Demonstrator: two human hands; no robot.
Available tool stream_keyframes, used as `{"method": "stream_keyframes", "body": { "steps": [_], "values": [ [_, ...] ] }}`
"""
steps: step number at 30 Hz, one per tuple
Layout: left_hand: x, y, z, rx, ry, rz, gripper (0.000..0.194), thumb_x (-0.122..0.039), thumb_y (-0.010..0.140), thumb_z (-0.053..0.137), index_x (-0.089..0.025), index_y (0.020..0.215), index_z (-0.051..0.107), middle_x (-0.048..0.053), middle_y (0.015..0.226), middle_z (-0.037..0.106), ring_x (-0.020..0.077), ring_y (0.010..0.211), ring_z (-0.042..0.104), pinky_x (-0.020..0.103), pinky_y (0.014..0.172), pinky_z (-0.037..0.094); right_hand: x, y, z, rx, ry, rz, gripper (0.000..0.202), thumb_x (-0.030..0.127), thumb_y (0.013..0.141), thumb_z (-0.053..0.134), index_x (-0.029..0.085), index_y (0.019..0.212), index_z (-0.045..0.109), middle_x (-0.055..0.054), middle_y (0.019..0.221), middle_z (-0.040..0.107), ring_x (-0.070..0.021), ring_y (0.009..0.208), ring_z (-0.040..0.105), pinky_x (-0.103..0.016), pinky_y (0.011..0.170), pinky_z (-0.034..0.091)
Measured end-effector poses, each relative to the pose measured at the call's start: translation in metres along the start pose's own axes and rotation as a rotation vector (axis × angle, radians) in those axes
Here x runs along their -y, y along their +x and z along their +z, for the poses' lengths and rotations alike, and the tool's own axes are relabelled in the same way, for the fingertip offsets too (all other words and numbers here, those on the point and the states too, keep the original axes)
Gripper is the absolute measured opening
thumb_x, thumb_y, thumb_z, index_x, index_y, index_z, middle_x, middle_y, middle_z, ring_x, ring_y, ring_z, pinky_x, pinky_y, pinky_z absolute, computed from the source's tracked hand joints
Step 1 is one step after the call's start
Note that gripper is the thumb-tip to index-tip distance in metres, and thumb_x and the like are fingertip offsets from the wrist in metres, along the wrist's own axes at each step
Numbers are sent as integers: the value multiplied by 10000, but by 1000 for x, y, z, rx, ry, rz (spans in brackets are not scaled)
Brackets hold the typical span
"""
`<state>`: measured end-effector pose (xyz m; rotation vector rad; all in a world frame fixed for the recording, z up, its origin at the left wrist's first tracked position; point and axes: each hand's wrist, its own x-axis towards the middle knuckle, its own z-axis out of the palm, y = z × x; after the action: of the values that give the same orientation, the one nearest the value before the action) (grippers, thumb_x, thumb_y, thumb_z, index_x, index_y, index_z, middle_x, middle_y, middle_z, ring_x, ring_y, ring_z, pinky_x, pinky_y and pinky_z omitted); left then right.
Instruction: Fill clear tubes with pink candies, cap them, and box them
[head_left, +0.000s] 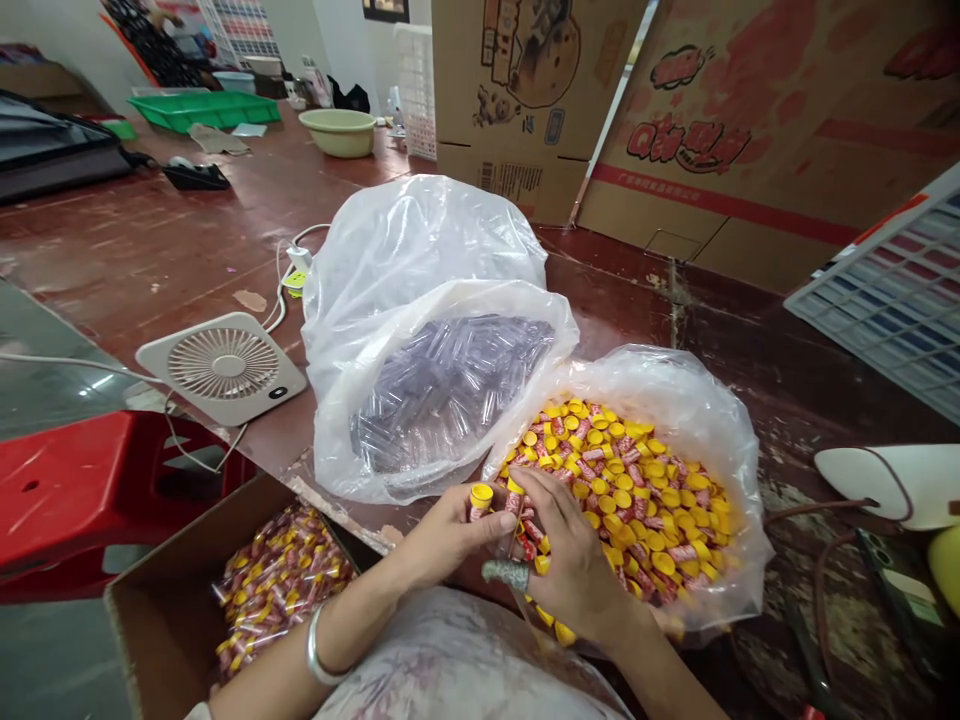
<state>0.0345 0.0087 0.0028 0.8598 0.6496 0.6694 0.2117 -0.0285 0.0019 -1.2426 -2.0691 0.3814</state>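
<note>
My left hand (457,530) is closed around a small yellow-capped piece (481,497) with a red-and-white wrapped body. Close against it, my right hand (574,555) is closed at the fingertips on a second yellow-capped piece (514,488); a clear tube seems to be around or below it, partly hidden by fingers. Greenish tape (505,574) wraps my right thumb. Beside my right hand lies an open plastic bag (675,375) full of loose yellow-capped pieces (637,490). Behind my hands, another open bag (442,230) holds clear plastic tubes (457,380).
At lower left, a cardboard box (172,570) contains many pieces in clear tubes (281,580). A white fan (225,365) with cables sits at the table edge, near a red stool (82,480). Large cartons (517,185) and a white crate (892,290) stand behind and right.
</note>
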Motion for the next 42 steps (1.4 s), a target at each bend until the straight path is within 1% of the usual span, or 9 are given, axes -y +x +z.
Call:
{"method": "stream_keyframes", "body": {
  "steps": [4, 8, 13, 16, 20, 24, 29, 36, 42],
  "values": [
    [8, 4, 5, -9, -101, -36, 363, -436, 772, 785, -128, 876, 623, 10, 750, 623, 157, 682, 636, 307, 727, 546, 2, -2, 16, -114, -87, -37, 558, 122, 841, 598, 186, 1375, 447, -131, 1216, 639, -277, 1212, 582, -498, 1064, 491],
    [-1, 3, 2, 54, 107, -38, 352, -407, 815, 713, -123, 1000, 614, 24, 798, 642, 163, 717, 626, 301, 720, 533, 3, 3, 13, -75, -95, -78, 538, 135, 838, 586, 194, 1359, 465, -121, 1185, 658, -284, 1176, 607, -518, 1057, 491],
    [-39, -6, -41, -179, 1197, 93, 156, -116, 793, 583, -158, 930, 644, 33, 894, 599, 175, 788, 583, 289, 723, 486, -19, 9, -11, -6, -104, 7, 599, 225, 856, 658, 195, 1413, 438, -134, 1326, 609, -304, 1288, 543, -502, 1071, 482],
    [-57, -9, -78, -314, 1857, -36, 283, -7, 820, 462, -135, 932, 687, 110, 968, 596, 238, 835, 623, 340, 706, 497, -37, 4, -18, 20, -192, 180, 398, 36, 857, 528, 213, 1205, 602, -85, 1124, 694, -249, 1068, 658, -414, 936, 561],
    [-59, -7, -106, -238, 2187, -203, 335, 21, 856, 405, -105, 867, 715, 170, 1012, 613, 308, 944, 658, 376, 701, 522, -44, -1, -2, 331, -246, 89, 478, -79, 813, 465, 236, 1117, 655, -48, 1110, 702, -207, 1026, 654, -355, 924, 553],
    [-55, -7, -115, -285, 2061, -129, 268, -41, 867, 493, -128, 937, 736, 143, 1020, 639, 291, 942, 672, 354, 709, 535, -45, -3, 15, 398, -239, 44, 398, -23, 855, 505, 225, 1135, 641, -76, 1195, 676, -211, 1091, 640, -374, 949, 549],
    [-55, -21, -97, -332, 1364, 404, 208, -290, 872, 672, -201, 1054, 719, 62, 1046, 680, 191, 903, 691, 293, 816, 553, -45, -1, 11, -27, 281, 374, 212, 110, 854, 590, 218, 1032, 632, -75, 1108, 700, -213, 1035, 680, -372, 905, 574],
    [-32, -27, -28, 35, 1176, 1073, 259, -277, 997, 511, -176, 1180, 664, 118, 987, 737, 175, 889, 711, 283, 774, 568, -14, 15, 6, -182, 962, 672, 297, 219, 804, 686, 244, 1100, 681, -33, 1121, 727, -201, 1050, 673, -319, 886, 557],
    [-27, -23, -14, 163, 1171, 1166, 312, -261, 997, 499, -128, 1251, 621, 149, 983, 748, 203, 891, 717, 339, 787, 576, -11, 12, 7, -200, 961, 700, 245, 247, 830, 706, 246, 1075, 716, -22, 1081, 735, -198, 1000, 671, -319, 895, 537]
  ]
}}
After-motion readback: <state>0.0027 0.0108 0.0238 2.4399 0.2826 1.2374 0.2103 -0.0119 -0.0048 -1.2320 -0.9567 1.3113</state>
